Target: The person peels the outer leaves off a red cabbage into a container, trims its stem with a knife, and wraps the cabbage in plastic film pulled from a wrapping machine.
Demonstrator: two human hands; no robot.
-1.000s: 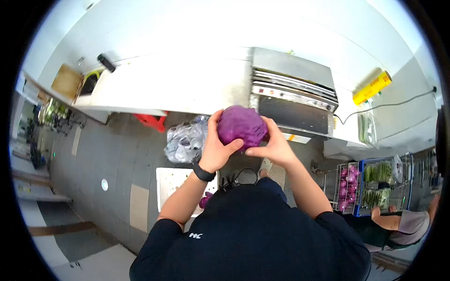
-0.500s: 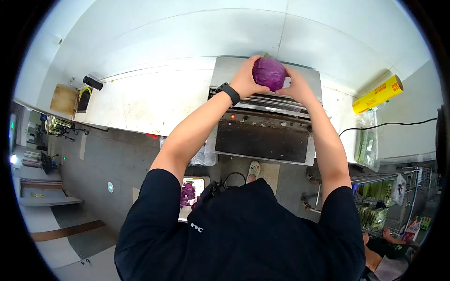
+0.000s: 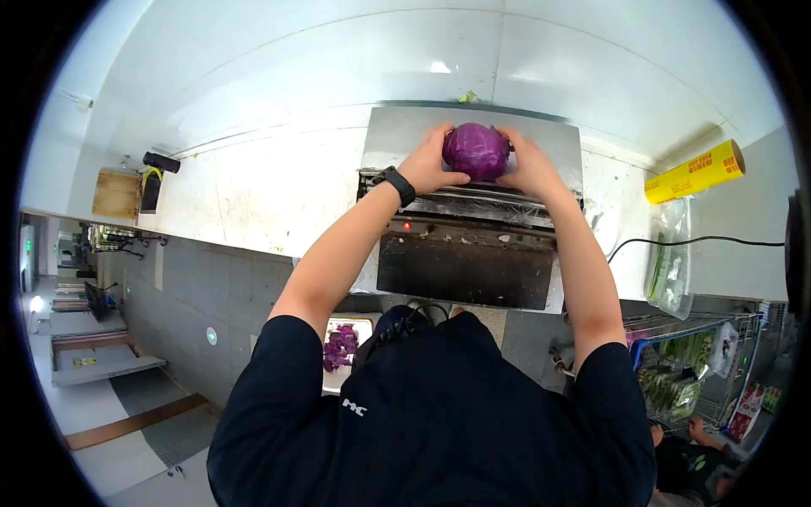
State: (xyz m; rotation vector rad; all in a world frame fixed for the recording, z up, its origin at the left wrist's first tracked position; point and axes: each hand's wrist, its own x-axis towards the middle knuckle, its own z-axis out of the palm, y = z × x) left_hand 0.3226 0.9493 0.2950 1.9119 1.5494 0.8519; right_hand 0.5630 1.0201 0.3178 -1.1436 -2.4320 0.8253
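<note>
A purple cabbage (image 3: 476, 152) is held between my two hands at the steel top (image 3: 395, 131) of a wrapping machine. My left hand (image 3: 429, 162), with a black watch (image 3: 394, 187) on its wrist, grips the cabbage's left side. From the right, my right hand (image 3: 530, 167) curls its fingers round the other side. Clear film (image 3: 498, 211) stretches over the rollers just below the cabbage. Nearer to me lies the machine's dark, stained plate (image 3: 465, 266), with a small red light (image 3: 407, 226) at its upper left. The cabbage's underside is hidden.
A yellow roll (image 3: 694, 171) and a clear bag of greens (image 3: 672, 262) are at the right. A black cable (image 3: 701, 239) runs there. Below left, a white tray (image 3: 367, 331) holds purple leaves. A wire cart (image 3: 676, 325) with vegetables and another person (image 3: 701, 460) are at lower right.
Both hands have brought the cabbage slightly toward me and left. It has turned, and a green scrap now shows behind the machine. The camera view has shifted a little.
</note>
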